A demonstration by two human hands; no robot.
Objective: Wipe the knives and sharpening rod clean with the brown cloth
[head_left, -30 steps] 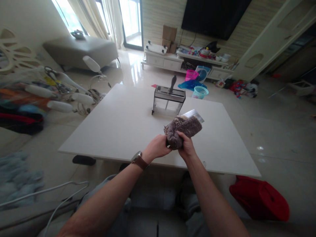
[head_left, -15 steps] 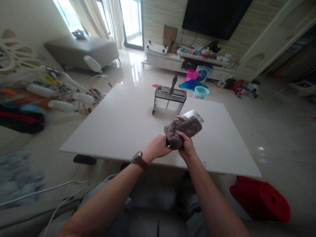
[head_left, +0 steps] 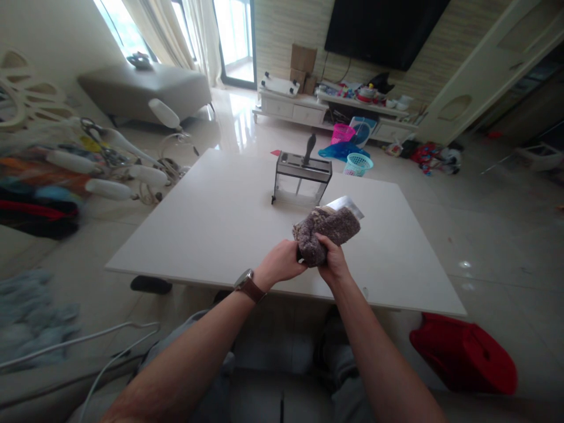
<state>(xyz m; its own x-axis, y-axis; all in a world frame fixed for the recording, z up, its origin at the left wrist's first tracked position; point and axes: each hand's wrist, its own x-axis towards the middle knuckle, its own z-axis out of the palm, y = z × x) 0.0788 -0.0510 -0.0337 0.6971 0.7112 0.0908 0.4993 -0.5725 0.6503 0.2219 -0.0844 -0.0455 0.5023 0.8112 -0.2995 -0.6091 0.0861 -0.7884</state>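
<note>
A kitchen cleaver (head_left: 352, 205) is held just above the near side of the white table (head_left: 211, 229), its broad shiny blade pointing away to the right. Closed around its dark handle, mostly hidden, is my left hand (head_left: 284, 262). A fuzzy brown cloth (head_left: 337, 226) lies folded over the lower part of the blade. My right hand (head_left: 333, 261) grips that cloth with the thumb on top. Beyond them stands a knife block (head_left: 304, 170) with clear sides and a dark top, one black knife handle (head_left: 310, 148) sticking up from it.
Behind the table are a light blue basket (head_left: 358, 164), a pink basket (head_left: 342, 134) and a cluttered low cabinet (head_left: 293, 108). A lamp with several white shades (head_left: 163, 113) stands at the left. Something red (head_left: 462, 355) sits by the near right corner.
</note>
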